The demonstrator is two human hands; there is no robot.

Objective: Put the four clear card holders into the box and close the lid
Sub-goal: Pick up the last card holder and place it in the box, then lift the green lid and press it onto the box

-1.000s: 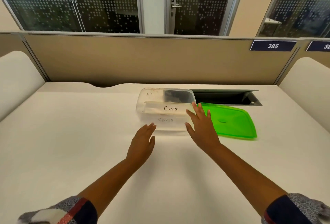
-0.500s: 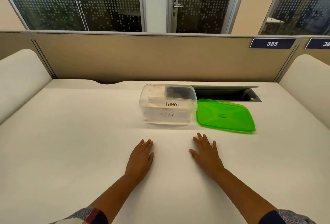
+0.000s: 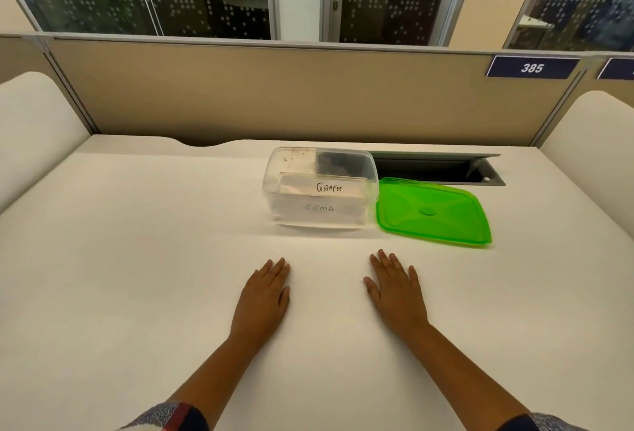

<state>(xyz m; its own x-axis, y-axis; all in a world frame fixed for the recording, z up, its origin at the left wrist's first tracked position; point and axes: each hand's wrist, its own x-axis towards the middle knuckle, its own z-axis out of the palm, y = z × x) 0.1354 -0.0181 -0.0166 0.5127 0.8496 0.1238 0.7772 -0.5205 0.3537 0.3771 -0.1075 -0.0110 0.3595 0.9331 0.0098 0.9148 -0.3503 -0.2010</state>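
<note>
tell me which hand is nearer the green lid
Right. The right hand lies flat just in front of the green lid; the left hand is farther left, before the box.

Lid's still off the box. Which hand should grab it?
Right, most likely. The green lid lies flat just right of the clear box, ahead of the right hand. The left hand would have to cross over. Both hands rest flat and hold nothing.

I can't count the card holders (image 3: 320,190) through the clear box (image 3: 271,183); only two labels show, the lower one faint. Second blue number plate (image 3: 617,69) cut off at right edge. Both sleeves run off the bottom.
</note>
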